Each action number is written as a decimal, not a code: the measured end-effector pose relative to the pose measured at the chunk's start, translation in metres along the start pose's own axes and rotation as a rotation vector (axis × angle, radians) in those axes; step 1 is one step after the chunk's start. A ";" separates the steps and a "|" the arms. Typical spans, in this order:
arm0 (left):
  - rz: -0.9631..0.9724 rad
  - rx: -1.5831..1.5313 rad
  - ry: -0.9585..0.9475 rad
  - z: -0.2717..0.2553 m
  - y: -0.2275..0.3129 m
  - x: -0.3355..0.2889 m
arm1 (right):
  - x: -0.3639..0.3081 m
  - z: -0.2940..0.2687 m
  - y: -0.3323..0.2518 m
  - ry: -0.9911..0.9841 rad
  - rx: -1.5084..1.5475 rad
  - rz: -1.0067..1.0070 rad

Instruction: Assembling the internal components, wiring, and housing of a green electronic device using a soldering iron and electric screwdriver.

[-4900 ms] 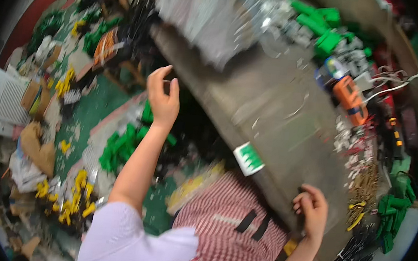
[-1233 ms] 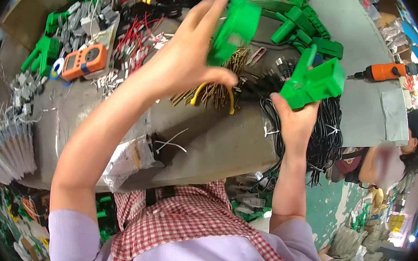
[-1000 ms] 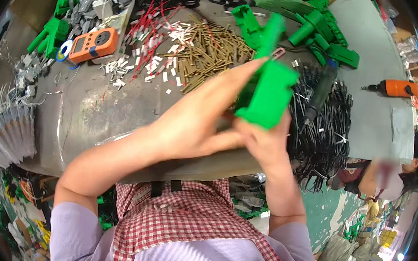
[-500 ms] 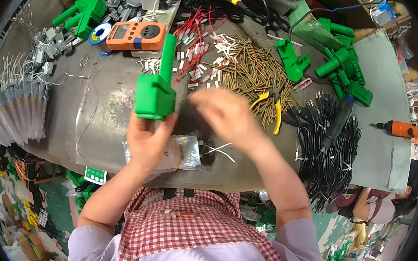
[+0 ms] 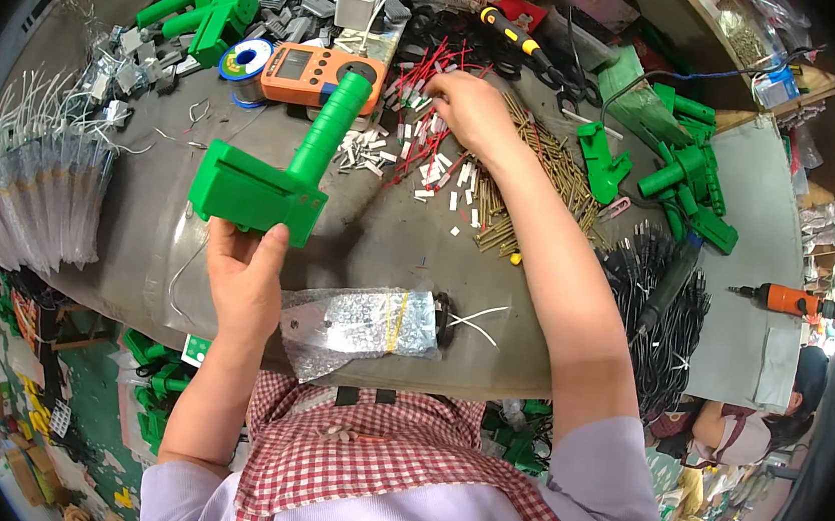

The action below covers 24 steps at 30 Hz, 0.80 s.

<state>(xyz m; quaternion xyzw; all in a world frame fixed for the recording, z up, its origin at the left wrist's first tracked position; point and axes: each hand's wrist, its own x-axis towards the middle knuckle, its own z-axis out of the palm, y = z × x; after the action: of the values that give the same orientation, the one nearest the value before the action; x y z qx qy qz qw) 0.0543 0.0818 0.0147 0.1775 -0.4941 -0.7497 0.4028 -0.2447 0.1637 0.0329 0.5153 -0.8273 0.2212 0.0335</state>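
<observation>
While the left hand [image 5: 247, 279] holds a green plastic housing [image 5: 270, 171] upright by its blocky base above the near part of the grey table [image 5: 369, 246], the right hand [image 5: 472, 110] reaches to the far side, fingers curled down into a scatter of red-wired white connectors [image 5: 428, 156] just beside a heap of brass pins [image 5: 510, 184]; whether it has pinched one up cannot be told. Judging by this, the work is at an early stage: the housing appears bare, with no wire or fitting seen on it, and a part is only being fetched. More green housings [image 5: 681, 180] wait at the right of the table, near a bundle of black cords [image 5: 660, 304]. An orange multimeter [image 5: 320, 70], a solder spool [image 5: 246, 61] and a clear bag of small parts [image 5: 361, 325] lie close by.
</observation>
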 end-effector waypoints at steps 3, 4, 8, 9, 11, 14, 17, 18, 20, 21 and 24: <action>-0.047 -0.045 0.013 -0.005 0.003 0.000 | 0.017 0.015 0.003 -0.129 -0.160 -0.221; -0.067 -0.067 0.018 -0.008 0.003 0.000 | 0.018 0.021 0.005 -0.172 -0.269 -0.183; -0.073 -0.094 0.020 -0.013 0.003 -0.002 | 0.015 0.016 -0.006 -0.221 -0.382 -0.279; -0.092 -0.136 0.008 -0.012 0.005 0.000 | 0.014 0.013 -0.008 -0.171 -0.310 -0.318; -0.102 -0.182 0.001 -0.007 0.010 0.003 | 0.011 0.012 -0.003 -0.052 -0.234 -0.357; -0.158 -0.263 0.050 -0.005 0.014 0.005 | 0.000 -0.001 -0.010 0.043 0.687 0.408; -0.250 -0.256 -0.008 -0.006 0.008 0.007 | -0.027 -0.028 -0.058 0.229 0.574 0.102; -0.283 -0.184 -0.047 -0.003 0.007 0.006 | -0.030 -0.039 -0.068 0.265 0.427 0.000; -0.296 -0.107 -0.132 0.005 0.004 0.012 | -0.031 -0.054 -0.072 0.264 0.309 -0.063; -0.298 -0.102 -0.137 0.009 0.003 0.011 | -0.039 -0.056 -0.076 0.269 0.313 -0.058; -0.305 -0.087 -0.089 0.019 0.002 0.004 | -0.070 -0.064 -0.101 0.145 0.071 -0.436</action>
<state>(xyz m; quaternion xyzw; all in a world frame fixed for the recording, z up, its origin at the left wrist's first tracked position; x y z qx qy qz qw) 0.0401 0.0900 0.0253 0.1996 -0.4458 -0.8300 0.2694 -0.1354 0.2106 0.1036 0.6656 -0.6834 0.2741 0.1216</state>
